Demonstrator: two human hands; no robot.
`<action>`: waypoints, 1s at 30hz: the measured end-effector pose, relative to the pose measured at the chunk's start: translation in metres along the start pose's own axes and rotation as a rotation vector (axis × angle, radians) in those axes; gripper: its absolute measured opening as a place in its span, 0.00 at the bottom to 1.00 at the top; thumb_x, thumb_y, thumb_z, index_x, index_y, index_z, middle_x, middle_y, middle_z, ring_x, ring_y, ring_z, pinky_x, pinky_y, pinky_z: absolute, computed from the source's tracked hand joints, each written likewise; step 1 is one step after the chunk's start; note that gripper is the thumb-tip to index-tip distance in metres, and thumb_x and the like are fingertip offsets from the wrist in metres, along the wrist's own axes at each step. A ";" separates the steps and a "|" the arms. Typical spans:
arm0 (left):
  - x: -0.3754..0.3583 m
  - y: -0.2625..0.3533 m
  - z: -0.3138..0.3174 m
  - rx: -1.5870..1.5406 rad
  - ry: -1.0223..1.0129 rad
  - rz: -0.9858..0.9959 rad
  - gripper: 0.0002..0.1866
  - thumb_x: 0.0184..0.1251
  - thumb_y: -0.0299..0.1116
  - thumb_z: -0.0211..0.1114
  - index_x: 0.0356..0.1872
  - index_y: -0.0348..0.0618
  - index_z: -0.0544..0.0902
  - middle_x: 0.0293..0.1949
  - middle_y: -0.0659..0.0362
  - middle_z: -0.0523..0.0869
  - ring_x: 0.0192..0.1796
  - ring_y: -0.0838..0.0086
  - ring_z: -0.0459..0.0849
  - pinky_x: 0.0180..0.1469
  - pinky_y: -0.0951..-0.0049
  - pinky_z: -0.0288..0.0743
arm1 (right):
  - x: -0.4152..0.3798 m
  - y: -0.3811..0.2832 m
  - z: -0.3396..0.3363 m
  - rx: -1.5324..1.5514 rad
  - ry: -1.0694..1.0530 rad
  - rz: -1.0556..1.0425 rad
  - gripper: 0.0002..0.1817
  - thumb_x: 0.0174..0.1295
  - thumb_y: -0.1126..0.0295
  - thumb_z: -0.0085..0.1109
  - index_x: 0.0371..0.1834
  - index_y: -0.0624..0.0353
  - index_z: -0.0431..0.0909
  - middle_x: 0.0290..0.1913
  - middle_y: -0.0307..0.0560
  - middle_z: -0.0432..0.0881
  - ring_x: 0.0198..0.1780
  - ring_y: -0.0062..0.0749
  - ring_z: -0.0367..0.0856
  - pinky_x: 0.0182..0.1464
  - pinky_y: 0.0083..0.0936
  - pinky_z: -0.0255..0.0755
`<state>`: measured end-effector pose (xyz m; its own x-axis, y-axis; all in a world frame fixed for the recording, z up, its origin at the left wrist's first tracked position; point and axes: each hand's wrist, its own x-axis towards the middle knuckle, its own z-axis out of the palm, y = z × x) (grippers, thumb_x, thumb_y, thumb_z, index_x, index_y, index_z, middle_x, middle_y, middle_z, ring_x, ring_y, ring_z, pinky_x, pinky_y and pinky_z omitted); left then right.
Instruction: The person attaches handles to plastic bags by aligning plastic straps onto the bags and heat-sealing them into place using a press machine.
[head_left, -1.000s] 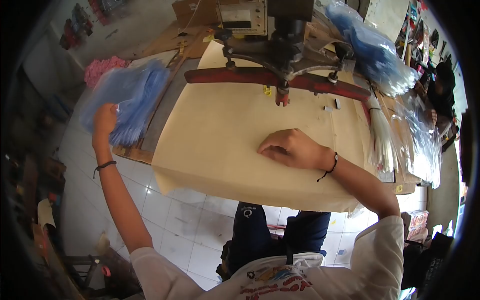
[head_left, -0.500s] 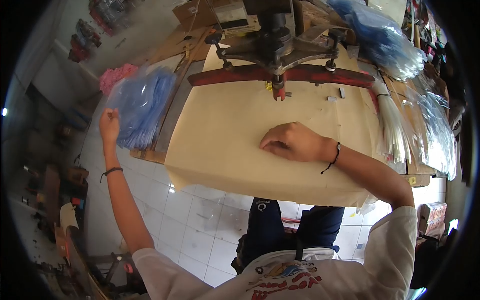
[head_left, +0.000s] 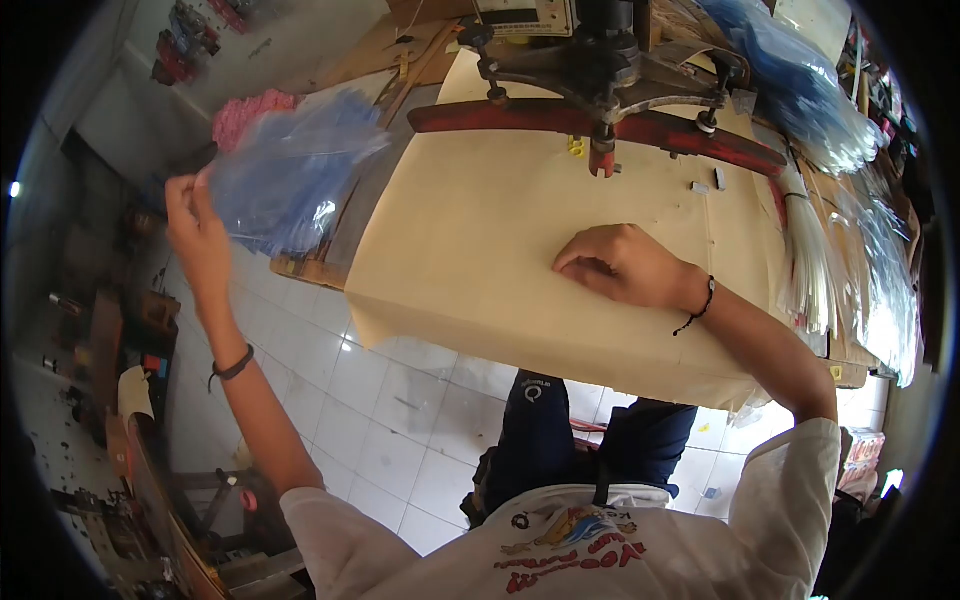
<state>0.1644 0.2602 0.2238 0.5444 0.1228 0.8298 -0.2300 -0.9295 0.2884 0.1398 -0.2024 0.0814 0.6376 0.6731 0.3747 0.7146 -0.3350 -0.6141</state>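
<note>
At the left, my left hand (head_left: 200,235) pinches the edge of a clear bluish plastic sheet (head_left: 265,165). The sheet looks blurred and raised over a stack of similar plastic sheets (head_left: 300,225) at the table's left end. My right hand (head_left: 635,265) rests curled on the tan paper covering (head_left: 480,240), its fingers bent inward. Whatever those fingers may hold is hidden. Above the paper stands a dark metal press head with a red crossbar (head_left: 520,115), beyond my right hand.
A pink bundle (head_left: 250,115) lies behind the plastic stack. Small metal pieces (head_left: 720,179) and a yellow piece (head_left: 576,146) sit near the crossbar. On the right are a bundle of clear strips (head_left: 805,250) and more plastic sheets (head_left: 810,90).
My left hand has moved slightly left and up, with a plastic sheet now lifted from the stack. My right hand keeps its curled pose on the paper. The view has shifted a little.
</note>
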 end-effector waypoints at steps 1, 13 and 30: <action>-0.001 0.018 -0.010 -0.003 -0.109 -0.024 0.09 0.81 0.34 0.58 0.47 0.38 0.78 0.43 0.51 0.88 0.46 0.67 0.87 0.52 0.69 0.76 | 0.000 -0.003 -0.002 0.000 0.005 0.019 0.09 0.65 0.75 0.63 0.48 0.60 0.84 0.41 0.48 0.86 0.39 0.43 0.86 0.46 0.35 0.81; -0.164 0.137 -0.032 -0.234 -0.679 0.356 0.16 0.64 0.18 0.64 0.51 0.41 0.87 0.48 0.51 0.91 0.51 0.55 0.90 0.53 0.58 0.83 | -0.010 -0.025 -0.006 -0.530 0.315 -0.185 0.27 0.59 0.67 0.72 0.64 0.48 0.77 0.64 0.45 0.73 0.62 0.45 0.74 0.61 0.38 0.72; -0.208 0.084 -0.008 -0.330 -0.820 0.091 0.13 0.72 0.25 0.64 0.55 0.39 0.88 0.60 0.53 0.87 0.68 0.58 0.82 0.69 0.61 0.75 | -0.012 -0.037 -0.023 -0.351 -0.154 -0.050 0.19 0.60 0.56 0.71 0.49 0.55 0.88 0.50 0.45 0.85 0.51 0.45 0.82 0.56 0.39 0.78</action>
<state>0.0254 0.1596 0.0787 0.8900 -0.3524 0.2892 -0.4525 -0.7603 0.4661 0.1120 -0.2134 0.1153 0.5683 0.7762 0.2731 0.8155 -0.4870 -0.3129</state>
